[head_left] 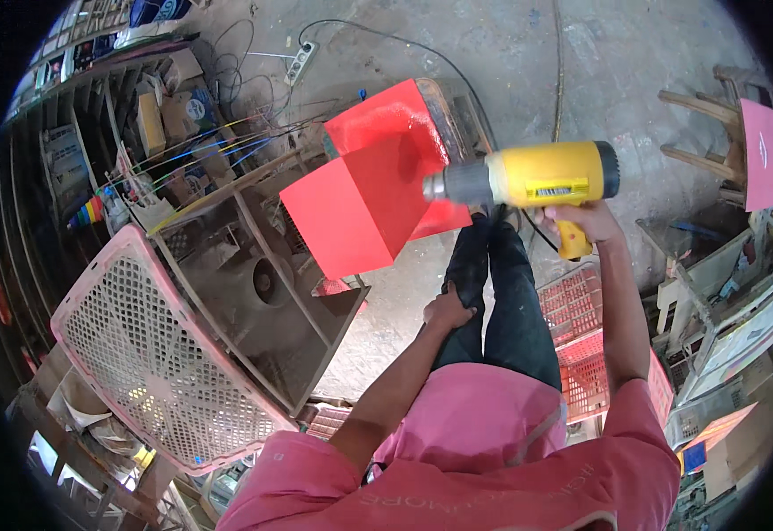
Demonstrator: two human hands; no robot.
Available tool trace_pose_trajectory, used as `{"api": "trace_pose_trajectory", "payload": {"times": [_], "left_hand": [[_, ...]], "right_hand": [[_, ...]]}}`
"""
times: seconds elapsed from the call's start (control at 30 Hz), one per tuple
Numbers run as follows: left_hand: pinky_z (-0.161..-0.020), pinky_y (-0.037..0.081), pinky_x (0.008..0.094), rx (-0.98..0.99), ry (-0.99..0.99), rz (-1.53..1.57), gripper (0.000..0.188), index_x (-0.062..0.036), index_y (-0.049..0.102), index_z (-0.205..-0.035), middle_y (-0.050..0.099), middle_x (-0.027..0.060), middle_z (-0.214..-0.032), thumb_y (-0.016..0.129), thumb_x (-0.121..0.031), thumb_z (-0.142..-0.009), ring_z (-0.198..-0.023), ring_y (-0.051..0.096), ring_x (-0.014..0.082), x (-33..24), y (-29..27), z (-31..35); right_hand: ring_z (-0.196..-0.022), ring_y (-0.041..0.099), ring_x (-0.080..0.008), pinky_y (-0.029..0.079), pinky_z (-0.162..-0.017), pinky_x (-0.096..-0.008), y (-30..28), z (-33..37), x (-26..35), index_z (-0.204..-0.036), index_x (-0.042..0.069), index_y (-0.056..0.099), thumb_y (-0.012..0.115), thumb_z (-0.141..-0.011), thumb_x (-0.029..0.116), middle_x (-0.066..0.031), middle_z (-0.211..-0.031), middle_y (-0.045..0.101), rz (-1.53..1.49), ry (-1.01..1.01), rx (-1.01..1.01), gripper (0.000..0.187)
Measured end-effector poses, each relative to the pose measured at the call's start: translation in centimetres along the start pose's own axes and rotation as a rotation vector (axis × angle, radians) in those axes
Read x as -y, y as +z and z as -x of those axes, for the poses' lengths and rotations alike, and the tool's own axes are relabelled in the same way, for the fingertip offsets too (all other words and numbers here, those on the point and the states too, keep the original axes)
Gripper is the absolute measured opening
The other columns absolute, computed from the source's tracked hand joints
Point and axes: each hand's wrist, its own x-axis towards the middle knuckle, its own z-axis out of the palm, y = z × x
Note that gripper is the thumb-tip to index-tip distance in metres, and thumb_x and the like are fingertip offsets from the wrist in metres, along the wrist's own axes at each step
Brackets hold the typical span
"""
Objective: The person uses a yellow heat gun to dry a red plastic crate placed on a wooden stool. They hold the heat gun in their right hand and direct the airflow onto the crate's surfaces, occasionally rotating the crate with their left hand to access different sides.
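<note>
My right hand (584,221) is closed round the handle of a yellow heat gun (546,173), held level with its metal nozzle aimed left. In front of that nozzle stands a glossy red box-like piece with angled panels (355,208). It sits on a worn stand (457,115) that it mostly covers, and the nozzle tip overlaps its right side in this view. My left hand (448,310) lies on my left leg near the knee, holding nothing, with its thumb apart from the fingers.
Left stands a wooden frame (302,305) with a pink-rimmed perforated plastic panel (170,354) beside it. A black cable (404,42) crosses the floor near a power strip (301,64). Red plastic crates (581,354) stand by my right leg; a pink-topped stool (760,155) lies farther right.
</note>
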Motion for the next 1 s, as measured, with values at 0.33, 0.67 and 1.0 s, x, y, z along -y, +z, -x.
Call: {"api": "trace_pose_trajectory", "payload": {"times": [0.33, 0.67, 1.0], "left_hand": [[-0.096, 0.046, 0.0411, 0.024, 0.088, 0.096, 0.103, -0.0062, 0.017, -0.147, 0.051, 0.0193, -0.134, 0.067, -0.055, -0.071, -0.117, 0.056, 0.0305, 2.5, -3.6, -2.7], [-0.094, 0.047, 0.0423, 0.026, 0.048, 0.136, 0.103, -0.0047, 0.02, -0.146, 0.052, 0.0216, -0.131, 0.069, -0.054, -0.07, -0.115, 0.057, 0.0325, -0.3, -6.2, -2.0], [-0.089, 0.05, 0.0446, 0.025, -0.021, 0.248, 0.106, -0.0034, 0.019, -0.146, 0.057, 0.0227, -0.124, 0.072, -0.052, -0.069, -0.11, 0.06, 0.0347, -3.5, -6.3, -2.5]], "right_hand": [[-0.056, 0.057, -0.0167, 0.046, -0.051, -0.0278, 1.0, -1.8, 3.2, -0.103, -0.002, 0.061, 0.068, -0.076, 0.0, -0.0133, -0.08, 0.066, -0.187, -0.019, 0.078, 0.028], [-0.057, 0.057, -0.0164, 0.045, -0.052, -0.0275, -1.4, -7.0, 6.8, -0.103, 0.0, 0.061, 0.071, -0.075, 0.008, -0.0114, -0.077, 0.064, 0.061, 0.085, -0.057, 0.03], [-0.061, 0.057, -0.0108, 0.047, -0.055, -0.0247, -2.0, -13.9, 14.5, -0.101, 0.001, 0.063, 0.072, -0.078, 0.006, -0.0085, -0.081, 0.067, 0.365, 0.23, 0.029, 0.025]]}}
